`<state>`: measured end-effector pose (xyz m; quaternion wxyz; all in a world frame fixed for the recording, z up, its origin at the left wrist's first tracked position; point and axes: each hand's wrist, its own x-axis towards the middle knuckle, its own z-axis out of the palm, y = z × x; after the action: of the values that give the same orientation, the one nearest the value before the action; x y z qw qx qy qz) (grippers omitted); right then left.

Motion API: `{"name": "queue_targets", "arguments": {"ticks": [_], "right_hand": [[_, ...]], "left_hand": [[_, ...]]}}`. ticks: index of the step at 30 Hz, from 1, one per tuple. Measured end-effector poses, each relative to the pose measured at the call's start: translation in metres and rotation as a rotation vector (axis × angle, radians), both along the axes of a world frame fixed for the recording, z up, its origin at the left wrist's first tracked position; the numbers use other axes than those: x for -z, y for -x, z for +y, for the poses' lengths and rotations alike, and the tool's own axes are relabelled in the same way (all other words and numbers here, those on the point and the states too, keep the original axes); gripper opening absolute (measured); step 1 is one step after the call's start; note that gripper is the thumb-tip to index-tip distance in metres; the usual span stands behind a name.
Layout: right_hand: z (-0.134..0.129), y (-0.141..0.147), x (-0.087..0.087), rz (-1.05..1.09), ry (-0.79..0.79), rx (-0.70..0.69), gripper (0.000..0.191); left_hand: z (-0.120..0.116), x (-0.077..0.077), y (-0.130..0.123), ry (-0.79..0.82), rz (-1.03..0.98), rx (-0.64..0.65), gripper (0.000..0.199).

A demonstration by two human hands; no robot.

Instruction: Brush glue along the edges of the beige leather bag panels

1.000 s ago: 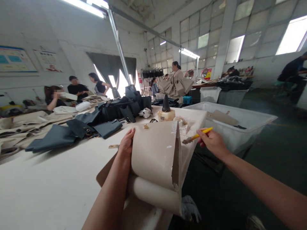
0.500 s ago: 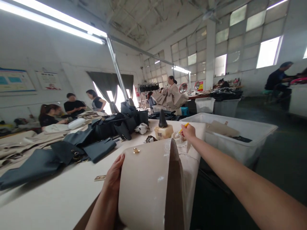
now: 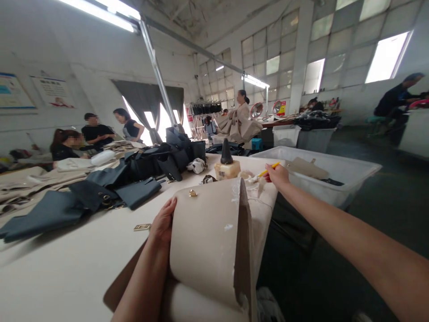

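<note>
Far left, beyond the left grip (image 3: 163,220): three co-workers (image 3: 97,133) at the far end of the tabletop (image 3: 67,268), blurred, among pale fabric pieces. Nearer, left of the same grip: three flat dark grey leather pieces (image 3: 43,214) on the tabletop, and behind them a heap of dark bags (image 3: 174,158), count unclear. One brass plate (image 3: 142,227) just left of the grip.

Left grip open, palm and fingers spread against a cream leather panel (image 3: 204,237), pressing rather than clasping. Panel at the near edge of the tabletop, just right of the left grip, curled over on itself, with one gold stud (image 3: 192,193) near its top edge.

Beyond the panel, between the two grips: one white cloth wad (image 3: 196,165), one dark cone (image 3: 226,152) on one beige block (image 3: 227,170).

Right grip (image 3: 276,175) closed on one yellow-handled brush (image 3: 271,169), tip at pale scraps (image 3: 250,176); contact too small to tell. Further right: one white plastic bin (image 3: 335,190) holding one tan card piece (image 3: 306,168).

Technique, as judged from this hold: keep the panel pinned firmly against the curl, hold the brush low and steady, and make short strokes clear of the stud.
</note>
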<state>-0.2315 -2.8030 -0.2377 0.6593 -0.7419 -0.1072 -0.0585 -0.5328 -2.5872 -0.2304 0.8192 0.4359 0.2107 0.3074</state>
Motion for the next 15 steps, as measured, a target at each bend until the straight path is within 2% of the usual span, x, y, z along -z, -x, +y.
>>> {"name": "queue_targets", "arguments": {"ticks": [5,9,12,15], "right_hand": [[-0.053,0.057,-0.002,0.032,-0.101,-0.038,0.021],[-0.090,0.117,0.008,0.127,-0.168,-0.233,0.028],[-0.097,0.149,0.019,0.119,-0.133,-0.360,0.048],[-0.091,0.168,0.027,0.094,-0.007,-0.399,0.055]], "left_hand": [[0.002,0.003,-0.001,0.006,-0.058,-0.021,0.004],[0.002,0.004,-0.002,0.011,-0.051,-0.058,0.004],[0.000,0.004,-0.004,0.004,-0.074,-0.018,0.004],[-0.002,0.004,-0.005,-0.017,-0.087,0.000,0.003]]}}
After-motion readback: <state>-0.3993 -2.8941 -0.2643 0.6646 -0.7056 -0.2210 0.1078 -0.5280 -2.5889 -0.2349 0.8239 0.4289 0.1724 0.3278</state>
